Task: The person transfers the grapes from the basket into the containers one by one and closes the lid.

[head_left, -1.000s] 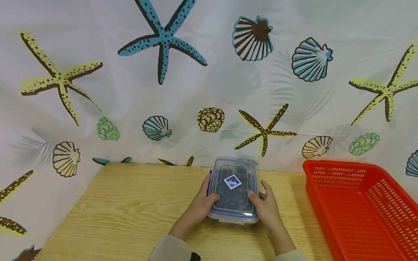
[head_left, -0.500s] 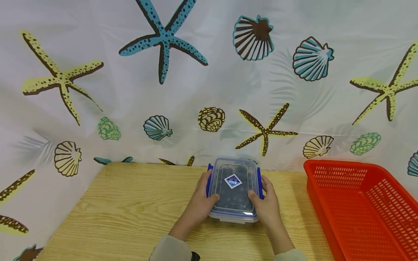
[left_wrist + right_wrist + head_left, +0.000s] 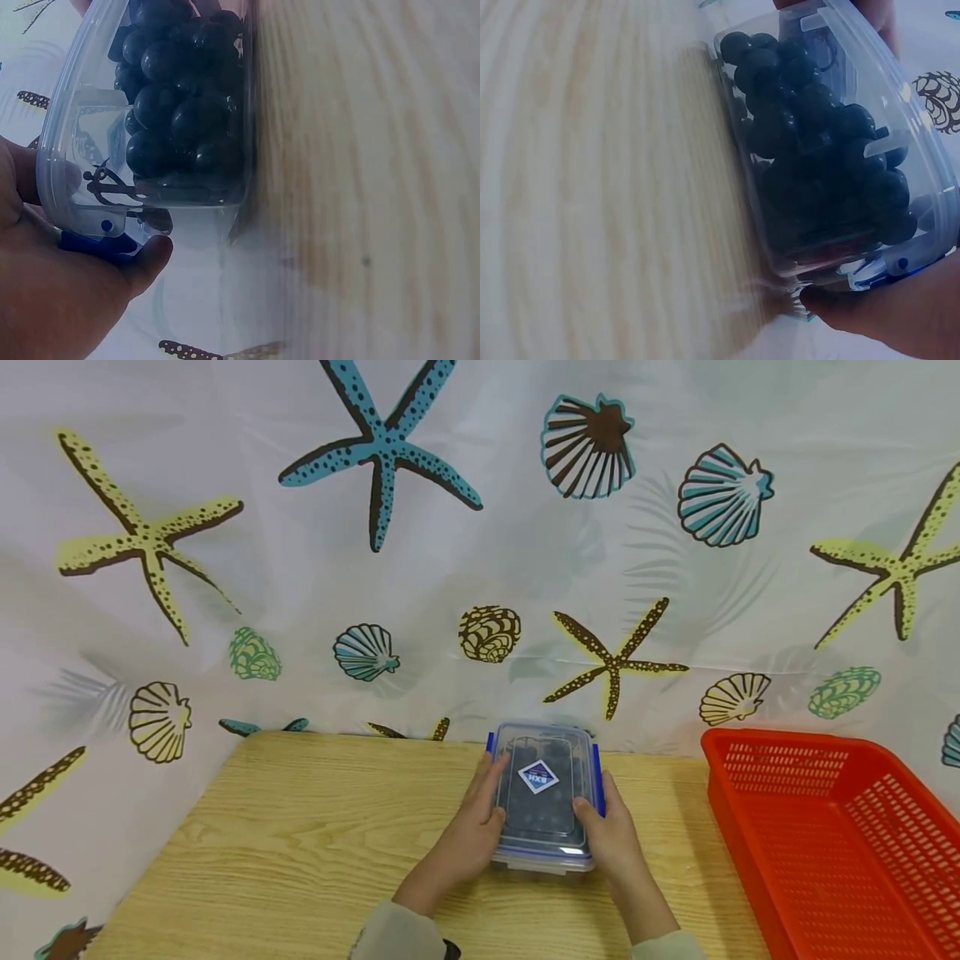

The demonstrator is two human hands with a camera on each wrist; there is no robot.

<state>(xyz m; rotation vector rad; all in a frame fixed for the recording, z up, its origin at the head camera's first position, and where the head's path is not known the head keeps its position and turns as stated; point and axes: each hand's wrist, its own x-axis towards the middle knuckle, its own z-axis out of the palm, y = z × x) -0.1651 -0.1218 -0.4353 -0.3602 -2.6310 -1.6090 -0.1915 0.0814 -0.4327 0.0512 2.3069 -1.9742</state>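
Note:
A clear plastic food container [image 3: 542,820] with a lid and a diamond-shaped label sits on the table, filled with round dark fruit like grapes [image 3: 180,112]. My left hand [image 3: 471,833] holds its left side, thumb on the lid edge and straight-looking fingers reaching up over the rim. In the left wrist view a fingertip lies near a blue latch [image 3: 97,245] that juts outward. On the other side my right hand [image 3: 613,837] grips the container, thumb on the lid and fingers along the flank, beside a second blue latch [image 3: 598,781]. Some fingers are hidden behind the container.
A red plastic basket [image 3: 750,852] stands at the right, its slotted walls higher than the table. The wood-grain table [image 3: 315,835] stretches out to the left. Behind it hangs a pale cloth [image 3: 427,577] printed with starfish and shells.
Blue latches have come into view on both sides of the container. My left fingers have shifted from the outer side up onto the lid's edge. The right hand stays in about the same place.

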